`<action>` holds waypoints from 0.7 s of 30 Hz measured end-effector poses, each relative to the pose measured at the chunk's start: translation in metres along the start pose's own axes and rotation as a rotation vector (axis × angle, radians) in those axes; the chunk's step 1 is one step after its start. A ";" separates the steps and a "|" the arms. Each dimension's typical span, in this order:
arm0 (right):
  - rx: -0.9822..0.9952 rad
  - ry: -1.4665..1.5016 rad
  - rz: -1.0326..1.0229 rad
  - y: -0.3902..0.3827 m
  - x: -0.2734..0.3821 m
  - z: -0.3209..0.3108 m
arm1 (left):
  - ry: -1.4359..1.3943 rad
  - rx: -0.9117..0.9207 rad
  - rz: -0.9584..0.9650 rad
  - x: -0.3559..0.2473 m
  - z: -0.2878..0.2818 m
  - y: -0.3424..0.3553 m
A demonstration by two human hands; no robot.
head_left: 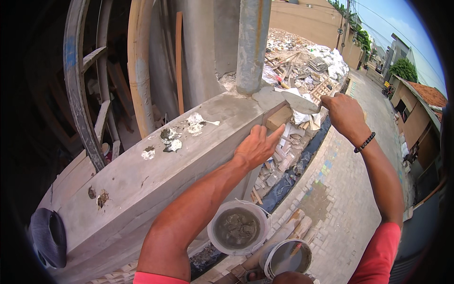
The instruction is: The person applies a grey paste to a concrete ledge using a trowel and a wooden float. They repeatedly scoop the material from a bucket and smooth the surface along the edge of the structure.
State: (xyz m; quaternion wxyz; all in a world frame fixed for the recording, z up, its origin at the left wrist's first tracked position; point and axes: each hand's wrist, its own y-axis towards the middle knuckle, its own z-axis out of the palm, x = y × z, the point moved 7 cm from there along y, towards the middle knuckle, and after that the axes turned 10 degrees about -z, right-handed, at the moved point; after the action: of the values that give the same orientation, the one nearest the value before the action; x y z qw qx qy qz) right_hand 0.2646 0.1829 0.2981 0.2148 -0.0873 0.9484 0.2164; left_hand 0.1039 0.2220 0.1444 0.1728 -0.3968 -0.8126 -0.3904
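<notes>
Two hands are working at the far end of a grey concrete ledge, where wet mortar is being laid against the edge just beside a round grey column. The left hand is lying on the ledge's outer edge, fingers stretched together toward a small tan block at the corner, pinching nothing. The right hand is closed around the handle of a trowel, whose blade is resting flat over a patch of fresh grey mortar at the column's foot. Judging from this, the spreading step is under way, and the next move probably calls for steadying the block while smoothing the mortar without pushing it over the edge. Near and below, a white bucket of grey mix and a second bucket are hanging or standing; rubble is lying far right, and the column is crowding the trowel's swing.
</notes>
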 end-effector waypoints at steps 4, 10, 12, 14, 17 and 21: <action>-0.046 0.021 0.057 -0.021 -0.009 -0.017 | -0.017 -0.019 -0.023 0.002 0.000 -0.002; -0.010 0.162 -0.026 -0.010 0.024 -0.037 | -0.012 -0.011 -0.017 0.000 0.002 -0.001; -0.051 0.152 -0.068 -0.004 0.033 -0.036 | 0.001 -0.014 -0.008 -0.001 0.001 -0.001; -0.038 0.149 -0.093 0.005 0.042 -0.037 | -0.008 -0.022 -0.014 0.000 0.001 -0.001; -0.034 0.141 -0.131 0.013 0.052 -0.034 | -0.022 -0.021 -0.018 0.000 -0.001 -0.001; -0.016 0.129 -0.157 0.021 0.065 -0.032 | -0.023 -0.033 -0.025 0.000 0.001 -0.002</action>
State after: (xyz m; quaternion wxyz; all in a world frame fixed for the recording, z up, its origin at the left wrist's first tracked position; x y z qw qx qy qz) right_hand 0.1897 0.1829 0.3033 0.1687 -0.1768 0.9488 0.2003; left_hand 0.1024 0.2219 0.1433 0.1519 -0.3941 -0.8127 -0.4013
